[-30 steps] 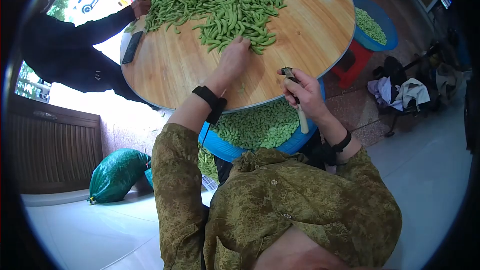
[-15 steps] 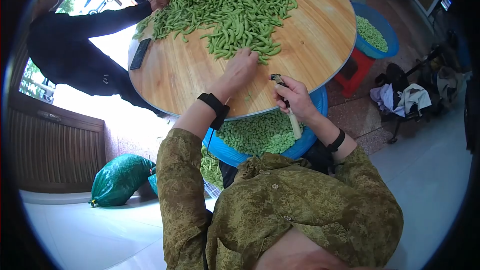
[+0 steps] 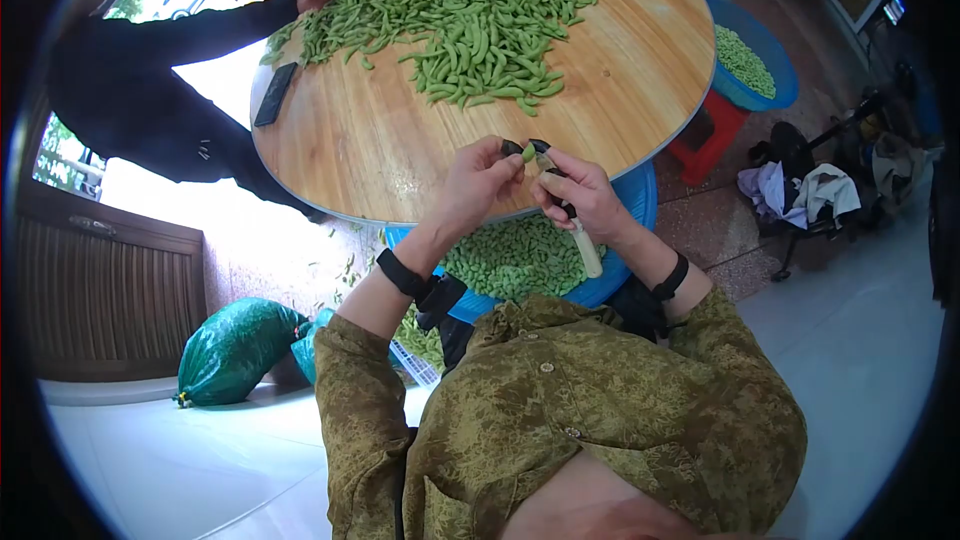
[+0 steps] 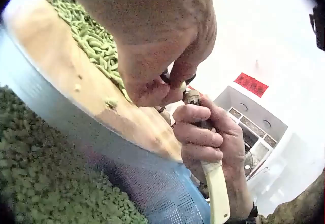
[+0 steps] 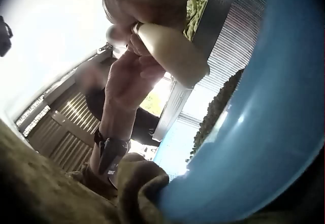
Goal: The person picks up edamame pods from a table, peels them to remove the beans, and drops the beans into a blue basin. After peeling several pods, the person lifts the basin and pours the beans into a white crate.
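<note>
Between thumb and forefinger, my left hand [image 3: 478,182] pinches a green bean pod [image 3: 528,153] over the table's near edge. My right hand [image 3: 585,194] grips a white-handled knife [image 3: 588,254], its head right at the pod. In the left wrist view the cream handle [image 4: 217,191] sticks out below the curled right fingers [image 4: 199,136], while the left hand [image 4: 157,56] partly hides the pod. Black coverings show on the fingertips. A large heap of bean pods [image 3: 480,45] lies on the round wooden table [image 3: 350,145] beyond both hands.
Below the table edge sits a blue basket [image 3: 640,215] of shelled beans [image 3: 520,258]. Another blue basin [image 3: 783,65] of beans stands on a red stool [image 3: 715,130]. A dark phone-like slab [image 3: 274,95] lies at the table's left, near another person's arm [image 3: 240,30]. Green sacks [image 3: 240,350] rest on the floor.
My left hand has come back from the heap toward me with a pod and now meets the right hand. The right hand keeps its grip on the knife and has moved little.
</note>
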`<state>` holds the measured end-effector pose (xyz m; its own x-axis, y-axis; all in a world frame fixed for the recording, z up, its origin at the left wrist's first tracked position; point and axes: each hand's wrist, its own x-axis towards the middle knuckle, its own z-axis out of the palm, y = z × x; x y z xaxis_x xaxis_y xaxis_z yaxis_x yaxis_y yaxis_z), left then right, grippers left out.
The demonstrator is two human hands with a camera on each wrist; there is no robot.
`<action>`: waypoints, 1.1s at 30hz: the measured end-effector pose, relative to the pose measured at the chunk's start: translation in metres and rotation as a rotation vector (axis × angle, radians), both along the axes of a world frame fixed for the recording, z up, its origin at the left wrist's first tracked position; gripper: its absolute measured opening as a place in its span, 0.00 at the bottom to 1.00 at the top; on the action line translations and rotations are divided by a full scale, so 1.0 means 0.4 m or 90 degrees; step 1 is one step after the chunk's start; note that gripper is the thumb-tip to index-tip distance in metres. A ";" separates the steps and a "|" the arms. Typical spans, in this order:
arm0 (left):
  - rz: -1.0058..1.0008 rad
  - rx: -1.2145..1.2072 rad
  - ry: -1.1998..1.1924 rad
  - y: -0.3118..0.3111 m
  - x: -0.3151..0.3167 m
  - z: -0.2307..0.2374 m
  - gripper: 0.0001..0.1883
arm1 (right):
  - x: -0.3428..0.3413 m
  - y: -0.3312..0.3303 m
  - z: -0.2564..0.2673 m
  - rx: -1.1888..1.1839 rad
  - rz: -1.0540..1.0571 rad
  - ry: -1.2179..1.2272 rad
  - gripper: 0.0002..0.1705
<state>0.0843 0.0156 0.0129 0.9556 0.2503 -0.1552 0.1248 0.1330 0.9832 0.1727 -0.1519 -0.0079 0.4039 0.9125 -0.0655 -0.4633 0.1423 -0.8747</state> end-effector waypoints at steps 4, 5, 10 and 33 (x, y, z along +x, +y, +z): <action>0.024 -0.014 -0.042 -0.012 -0.016 -0.016 0.06 | -0.009 -0.006 0.014 -0.010 0.016 -0.011 0.29; 0.026 -0.017 -0.042 -0.016 -0.019 -0.014 0.06 | -0.012 -0.006 0.019 -0.006 0.010 -0.012 0.27; 0.067 0.118 -0.092 -0.034 -0.032 -0.008 0.07 | -0.018 -0.008 0.015 -0.013 -0.005 -0.040 0.26; 0.066 -0.020 0.023 -0.063 -0.037 -0.010 0.04 | -0.012 -0.019 0.007 -0.094 -0.059 -0.218 0.10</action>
